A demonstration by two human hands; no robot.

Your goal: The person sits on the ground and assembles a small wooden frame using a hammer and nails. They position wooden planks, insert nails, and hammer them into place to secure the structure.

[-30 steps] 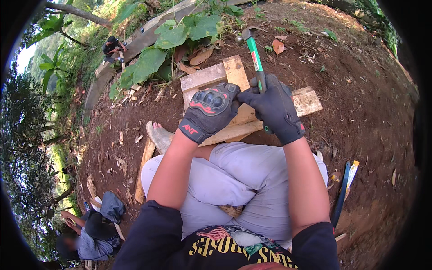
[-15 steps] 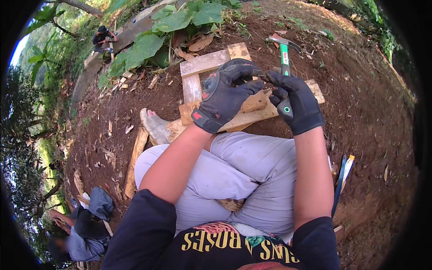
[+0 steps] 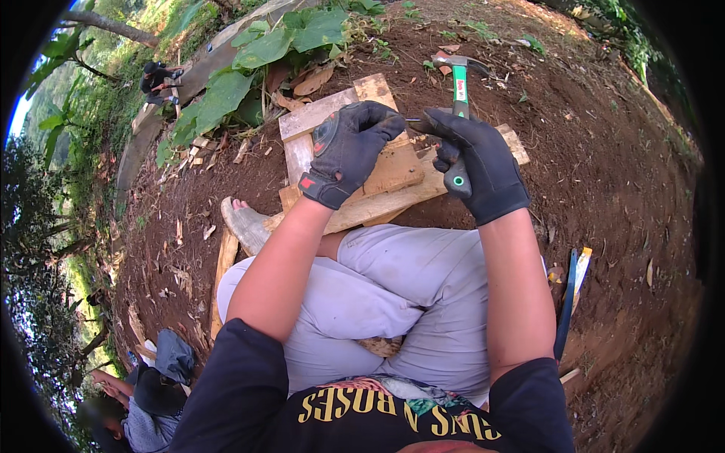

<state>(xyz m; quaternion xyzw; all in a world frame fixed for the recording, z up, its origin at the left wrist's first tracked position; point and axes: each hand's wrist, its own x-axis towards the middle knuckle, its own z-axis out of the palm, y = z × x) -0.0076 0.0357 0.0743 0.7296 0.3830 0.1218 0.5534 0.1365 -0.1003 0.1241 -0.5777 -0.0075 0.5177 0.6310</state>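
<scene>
Both my hands wear black gloves and meet above a low assembly of wooden boards (image 3: 394, 172). My left hand (image 3: 349, 149) is closed in a pinch on one end of a thin nail (image 3: 413, 119). The nail's other end points to the fingertips of my right hand (image 3: 477, 162). In that right hand I also grip a claw hammer (image 3: 461, 84) with a green and black handle. Its metal head points away from me, and the butt of the handle shows below my curled fingers.
A loose plank (image 3: 225, 264) lies by my left foot (image 3: 245, 224). A blue-black strip-like tool and a pale strip (image 3: 580, 275) lie on the soil to my right. Broad-leaved plants (image 3: 264, 47) grow beyond the boards. Other people sit at far left and lower left.
My left fingers have closed from a looser curl into a tighter pinch on the nail. Hands, hammer and boards all appear slightly further left in view. The right hand still grips the hammer.
</scene>
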